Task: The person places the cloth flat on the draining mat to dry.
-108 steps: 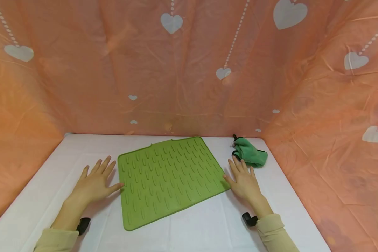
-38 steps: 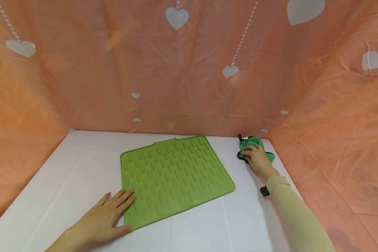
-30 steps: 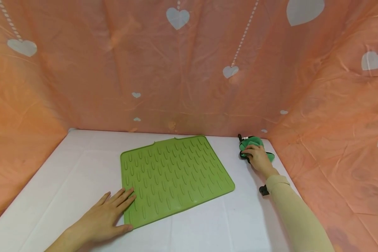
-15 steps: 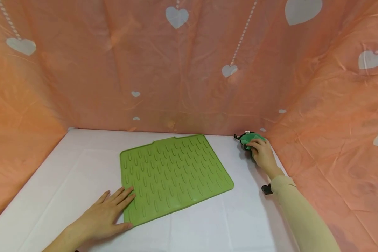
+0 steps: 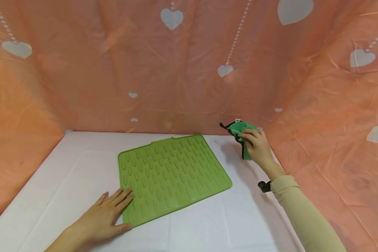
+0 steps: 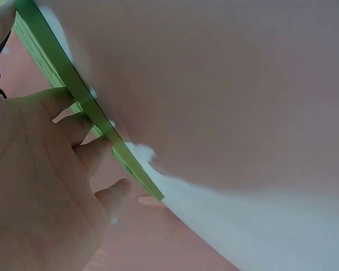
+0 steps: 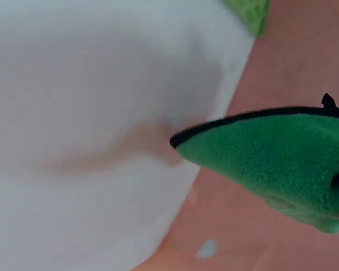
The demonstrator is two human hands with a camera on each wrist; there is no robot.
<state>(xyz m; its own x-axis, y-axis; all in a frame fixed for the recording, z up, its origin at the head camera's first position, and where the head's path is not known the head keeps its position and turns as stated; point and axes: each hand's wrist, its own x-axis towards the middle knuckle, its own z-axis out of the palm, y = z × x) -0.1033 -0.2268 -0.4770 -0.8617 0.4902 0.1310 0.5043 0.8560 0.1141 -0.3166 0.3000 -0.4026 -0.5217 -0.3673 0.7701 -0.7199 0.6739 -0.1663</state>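
Observation:
A green rubbery mat (image 5: 176, 171) with rows of raised ridges lies at a slant on the white table. My left hand (image 5: 102, 217) rests on its near left corner, fingers spread and straight over the edge. In the left wrist view the fingertips of that hand (image 6: 45, 152) lie along the mat's green rim (image 6: 90, 107). My right hand (image 5: 256, 147) pinches a green cloth (image 5: 245, 154) with black edging, raised above the far right of the table. The cloth (image 7: 271, 158) hangs in folds in the right wrist view, its black-trimmed corner pointing down to the left.
The white table (image 5: 195, 231) is walled at the back and sides by an orange curtain (image 5: 189, 87) with white hearts. The mat's far right corner reaches near the table's back edge. A black wrist camera (image 5: 264, 186) sits under the right wrist.
My right hand has taken hold of the cloth and lifted it off the table, moving slightly left. My left hand moved onto the mat's near left corner earlier and has stayed there.

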